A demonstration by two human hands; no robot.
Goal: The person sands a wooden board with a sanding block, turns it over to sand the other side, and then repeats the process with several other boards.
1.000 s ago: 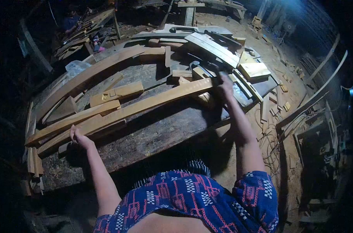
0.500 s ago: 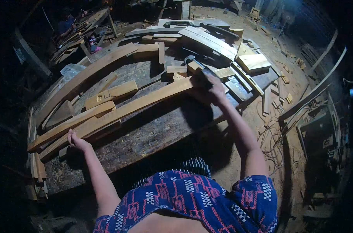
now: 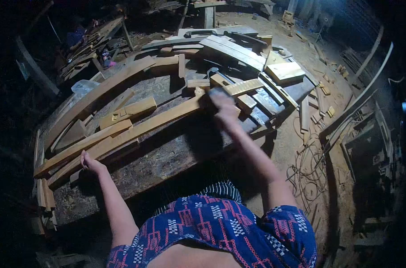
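Observation:
A long, slightly curved wooden rail (image 3: 162, 119) lies slantwise across the dark workbench (image 3: 154, 163). My left hand (image 3: 93, 164) is closed on its near edge toward the left end, thumb up along the side. Further along, my right hand (image 3: 226, 115), smeared by motion, grips a dark flat block (image 3: 218, 96) that overlaps the rail's right end. I cannot tell what kind of block it is. A second wooden strip (image 3: 78, 149) lies alongside the rail at the left, and behind it rests a wooden block with a slot (image 3: 133, 110), resembling a hand plane body.
Curved wooden pieces (image 3: 95, 98) lie along the bench's far side. Pale boards (image 3: 234, 51) and a light block (image 3: 285, 71) are stacked at the back right. Offcuts and a tangled cable (image 3: 308, 178) lie on the floor at right. A person (image 3: 75, 36) is at the far left.
My right hand has moved left along the rail with the dark block. My left hand stays at the same place on the rail. The view has shifted slightly.

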